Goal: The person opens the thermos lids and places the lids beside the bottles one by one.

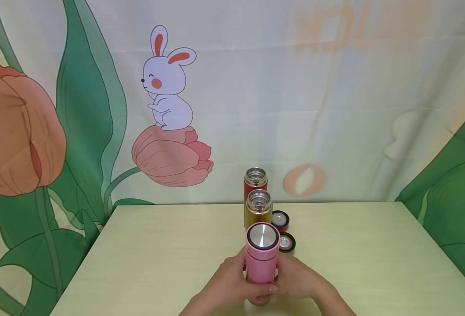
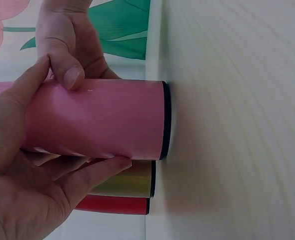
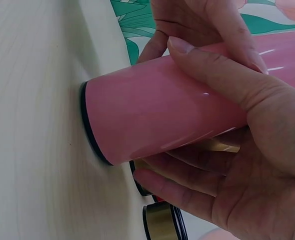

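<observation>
A pink thermos bottle [image 1: 262, 267] with a black-ringed steel lid [image 1: 263, 236] stands upright at the near side of the table, its cap on. My left hand [image 1: 229, 281] grips it from the left, thumb across the front. From the other side my right hand [image 1: 298, 275] holds the same bottle, fingers around its back. In the left wrist view the black base [image 2: 166, 121] is right at the tabletop. Behind the pink bottle stand a gold thermos bottle [image 1: 258, 215] and a red thermos bottle [image 1: 250, 188], both with uncovered steel mouths.
Two removed caps lie upturned right of the bottles: a red cap [image 1: 280, 220] farther back and a gold cap [image 3: 160, 222] nearer. The pale wooden table [image 1: 169, 245] ends at a fabric backdrop [image 1: 248, 109] printed with a rabbit and tulips.
</observation>
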{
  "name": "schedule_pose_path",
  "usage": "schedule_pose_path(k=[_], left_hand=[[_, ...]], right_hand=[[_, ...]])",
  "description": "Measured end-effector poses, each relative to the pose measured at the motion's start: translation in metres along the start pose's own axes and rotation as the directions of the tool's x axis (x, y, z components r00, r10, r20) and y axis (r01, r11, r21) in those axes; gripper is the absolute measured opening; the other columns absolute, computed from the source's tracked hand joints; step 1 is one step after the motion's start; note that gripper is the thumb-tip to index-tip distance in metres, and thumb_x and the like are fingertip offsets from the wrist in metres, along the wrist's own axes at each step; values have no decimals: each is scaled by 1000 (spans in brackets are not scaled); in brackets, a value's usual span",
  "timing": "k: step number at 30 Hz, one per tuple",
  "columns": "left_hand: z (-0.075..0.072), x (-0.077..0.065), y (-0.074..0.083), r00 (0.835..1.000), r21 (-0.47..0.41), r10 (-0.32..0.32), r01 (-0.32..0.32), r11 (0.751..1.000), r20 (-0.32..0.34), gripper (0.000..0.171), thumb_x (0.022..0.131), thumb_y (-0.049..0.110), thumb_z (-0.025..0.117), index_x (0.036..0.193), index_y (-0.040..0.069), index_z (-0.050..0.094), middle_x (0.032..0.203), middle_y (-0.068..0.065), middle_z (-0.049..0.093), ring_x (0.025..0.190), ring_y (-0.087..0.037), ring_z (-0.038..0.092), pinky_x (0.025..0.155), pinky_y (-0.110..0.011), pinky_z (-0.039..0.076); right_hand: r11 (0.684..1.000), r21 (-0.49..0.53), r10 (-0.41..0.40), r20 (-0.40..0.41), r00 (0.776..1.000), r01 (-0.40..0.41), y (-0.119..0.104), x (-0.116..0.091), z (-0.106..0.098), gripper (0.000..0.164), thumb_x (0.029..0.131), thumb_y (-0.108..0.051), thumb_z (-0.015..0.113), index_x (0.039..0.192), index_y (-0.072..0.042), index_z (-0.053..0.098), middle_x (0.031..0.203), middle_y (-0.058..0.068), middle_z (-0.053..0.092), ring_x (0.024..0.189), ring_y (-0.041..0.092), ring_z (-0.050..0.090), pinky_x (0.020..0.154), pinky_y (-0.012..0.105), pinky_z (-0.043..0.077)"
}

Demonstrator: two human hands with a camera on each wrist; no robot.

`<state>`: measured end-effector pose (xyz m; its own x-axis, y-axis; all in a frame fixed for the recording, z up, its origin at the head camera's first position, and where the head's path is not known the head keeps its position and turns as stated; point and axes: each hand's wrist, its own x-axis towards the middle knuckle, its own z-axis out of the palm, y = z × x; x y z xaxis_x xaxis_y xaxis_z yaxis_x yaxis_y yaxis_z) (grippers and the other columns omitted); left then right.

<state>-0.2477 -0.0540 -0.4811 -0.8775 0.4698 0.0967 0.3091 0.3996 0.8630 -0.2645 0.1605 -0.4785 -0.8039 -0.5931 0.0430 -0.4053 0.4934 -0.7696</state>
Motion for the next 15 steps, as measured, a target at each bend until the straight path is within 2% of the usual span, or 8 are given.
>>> schedule_pose_path(k=[7,11,15], left_hand=[[0,0,1,999,-12,-40,40,999,6,61,74,54,91,123,34,61,110,15,73,99,-4,67,87,-28,54],[-1,0,1,999,3,-43,43,999,9,60,73,54,91,120,33,62,106,15,73,96,-4,66,84,-27,53],[-1,1,0,999,17,-43,43,999,10,58,73,52,91,119,32,63,104,15,73,94,-3,66,82,-26,53]], right_hand=[[1000,24,4,33,999,-5,-1,0,-1,55,75,-39,93,121,-37,65,117,-17,71,103,5,63,97,29,51],[1000,25,5,45,999,-6,-1,1,-3,58,71,-42,95,120,-37,64,117,-16,71,102,6,62,94,28,50],[1000,19,7,63,998,-8,-1,-1,-4,54,73,-26,94,116,-33,63,108,-12,68,93,8,58,82,27,49]])
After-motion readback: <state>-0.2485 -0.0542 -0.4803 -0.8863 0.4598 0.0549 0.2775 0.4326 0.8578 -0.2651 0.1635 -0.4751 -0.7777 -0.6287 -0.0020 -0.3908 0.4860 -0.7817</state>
